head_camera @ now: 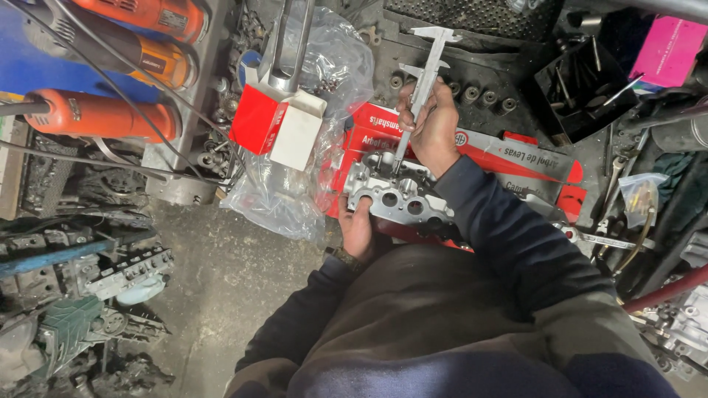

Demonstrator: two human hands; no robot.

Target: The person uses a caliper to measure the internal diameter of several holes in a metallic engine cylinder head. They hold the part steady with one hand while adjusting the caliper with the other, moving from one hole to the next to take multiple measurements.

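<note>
The right hand [431, 129] is wrapped tight around a steel vernier caliper [422, 81], fingers closed on its beam. The caliper stands nearly on end as seen from above, its long axis running from the jaws at the top, leaning slightly right, down to the thin depth rod at the bottom, which points into a bore of the aluminium cylinder head [394, 193]. That casting lies crosswise, its long axis running left to right and dropping a little toward the right, row of round holes facing up, resting on a long red cardboard box [516, 158]. The left hand [358, 228] grips the casting's near left end, thumb on top, fingers curled under. Just to the left sit a small red and white box [276, 125] and a crumpled clear plastic bag [273, 195].
</note>
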